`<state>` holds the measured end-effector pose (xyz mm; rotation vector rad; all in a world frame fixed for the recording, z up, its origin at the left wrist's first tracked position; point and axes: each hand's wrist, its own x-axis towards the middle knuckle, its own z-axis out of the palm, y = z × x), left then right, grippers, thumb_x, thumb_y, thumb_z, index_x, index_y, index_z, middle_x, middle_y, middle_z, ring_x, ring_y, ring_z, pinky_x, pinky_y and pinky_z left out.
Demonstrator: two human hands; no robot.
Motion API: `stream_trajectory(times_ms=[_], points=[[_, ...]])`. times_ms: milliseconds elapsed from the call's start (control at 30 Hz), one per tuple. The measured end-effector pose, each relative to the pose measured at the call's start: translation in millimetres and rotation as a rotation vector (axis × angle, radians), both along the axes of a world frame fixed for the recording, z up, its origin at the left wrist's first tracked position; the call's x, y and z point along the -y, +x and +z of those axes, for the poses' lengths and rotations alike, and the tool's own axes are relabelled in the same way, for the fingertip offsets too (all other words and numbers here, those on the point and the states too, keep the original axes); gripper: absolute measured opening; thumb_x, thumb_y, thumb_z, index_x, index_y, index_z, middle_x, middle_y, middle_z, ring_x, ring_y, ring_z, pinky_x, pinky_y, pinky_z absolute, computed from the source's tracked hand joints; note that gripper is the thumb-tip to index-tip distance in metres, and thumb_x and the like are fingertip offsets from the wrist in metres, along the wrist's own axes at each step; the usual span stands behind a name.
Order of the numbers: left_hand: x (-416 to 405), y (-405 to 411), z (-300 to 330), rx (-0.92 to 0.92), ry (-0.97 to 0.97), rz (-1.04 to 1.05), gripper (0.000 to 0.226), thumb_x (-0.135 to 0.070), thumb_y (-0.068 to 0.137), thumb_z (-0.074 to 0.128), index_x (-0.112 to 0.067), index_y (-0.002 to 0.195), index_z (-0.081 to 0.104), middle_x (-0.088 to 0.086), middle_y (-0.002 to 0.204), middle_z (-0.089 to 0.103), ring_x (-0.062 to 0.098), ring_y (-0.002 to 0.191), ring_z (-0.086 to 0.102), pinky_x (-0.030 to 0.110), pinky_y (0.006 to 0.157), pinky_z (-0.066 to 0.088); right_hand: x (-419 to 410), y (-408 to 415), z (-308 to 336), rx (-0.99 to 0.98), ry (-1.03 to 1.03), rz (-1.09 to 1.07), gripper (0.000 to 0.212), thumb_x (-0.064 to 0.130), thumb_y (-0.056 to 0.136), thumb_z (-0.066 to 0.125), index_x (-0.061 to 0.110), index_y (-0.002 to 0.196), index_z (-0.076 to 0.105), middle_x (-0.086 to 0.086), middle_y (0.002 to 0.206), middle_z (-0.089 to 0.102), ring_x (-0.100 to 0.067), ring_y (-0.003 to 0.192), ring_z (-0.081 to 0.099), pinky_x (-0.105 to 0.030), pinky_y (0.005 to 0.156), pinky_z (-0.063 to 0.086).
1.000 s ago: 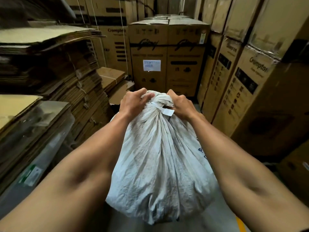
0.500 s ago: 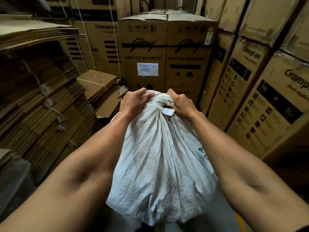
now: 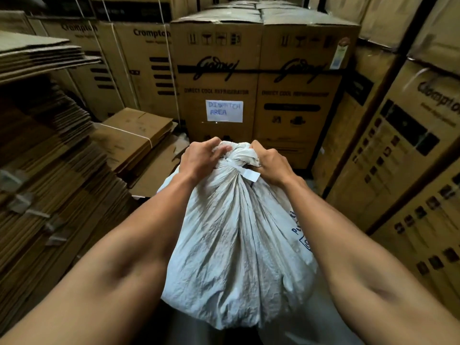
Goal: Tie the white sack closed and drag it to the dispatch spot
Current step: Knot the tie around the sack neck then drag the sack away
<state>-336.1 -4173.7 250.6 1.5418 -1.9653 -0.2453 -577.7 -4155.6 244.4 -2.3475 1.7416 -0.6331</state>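
Flattened cartons stacked high on the left; a strapped bundle beside them; tall Godrej boxes straight ahead; Crompton boxes (leaning a little) along the right.

- Ahead: two tall refrigerator cartons close off the aisle; the left one carries a paper "DISPATCH AREA" sign.
- Left: stacked flattened cardboard forms a wall; a strapped bundle of flat boxes lies at its foot.
- Right: printed cartons line the aisle.
- Centre: the white sack, gripped by both hands, fills the narrow lane between both sides.
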Motion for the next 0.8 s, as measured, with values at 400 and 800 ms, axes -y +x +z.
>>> stream_trajectory(times_ms=[400, 800], points=[[241, 2, -54, -0.026, 0.083, 0.037, 0.048, -0.08, 0.095, 0.051, -0.033, 0.097, 0.062, -0.007, 0.078, 0.073, 0.016, 0.068, 0.072, 0.046, 0.065, 0.063, 257, 1, -56, -0.031, 0.046, 0.038, 0.048, 0.044, 0.097, 0.071, 0.03, 0.128, 0.038, -0.01, 0.094, 0.072, -0.035, 0.078, 0.069, -0.045, 0.066, 0.058], [445, 19, -132, -0.051, 0.136, 0.0, 0.055, -0.086, 0.092, 0.044, -0.034, 0.097, 0.06, -0.006, 0.076, 0.073, 0.015, 0.065, 0.071, 0.047, 0.065, 0.063, 459, 15, -134, -0.069, 0.094, 0.032, 0.051, 0.03, 0.098, 0.072, 0.027, 0.136, 0.039, -0.011, 0.097, 0.073, -0.035, 0.083, 0.07, -0.038, 0.062, 0.052]])
